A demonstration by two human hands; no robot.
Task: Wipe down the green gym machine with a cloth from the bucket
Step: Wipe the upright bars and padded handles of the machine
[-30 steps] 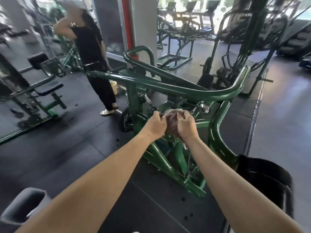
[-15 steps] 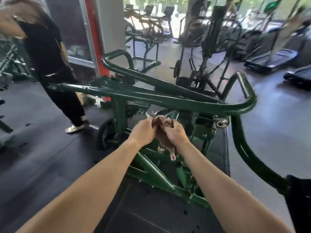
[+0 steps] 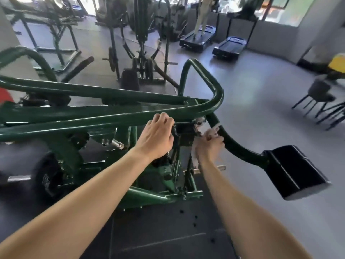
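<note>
Cloth (image 3: 211, 132) was a pale pinkish wad, crumpled and soft-looking, bunched in the right hand (image 3: 209, 147) with a bit poking out above the knuckles. That fist was clenched around it and pushed right up against the curved tube of the green machine (image 3: 112, 116), just below the rounded corner bend, so the rag sat between the fingers and the paint. The left hand (image 3: 155, 136) was just beside it to the left, fingers curled at the lower edge of the long top bar near a small black knob, but honestly I couldn't tell whether it was really gripping anything or only resting there. The frame was all glossy dark green steel, round tubing up top and boxier welded bits with bolts lower down. The curved tube ran down to a shiny black pad (image 3: 291, 171), blocky and wedge-shaped. A dark weight plate (image 3: 46, 182) sat on a chrome peg at the left. Underneath was a matte black rubber mat (image 3: 158, 230), and past it a smooth grey floor (image 3: 261, 90) with treadmills (image 3: 197, 38) and a chair (image 3: 317, 92) well away.
</note>
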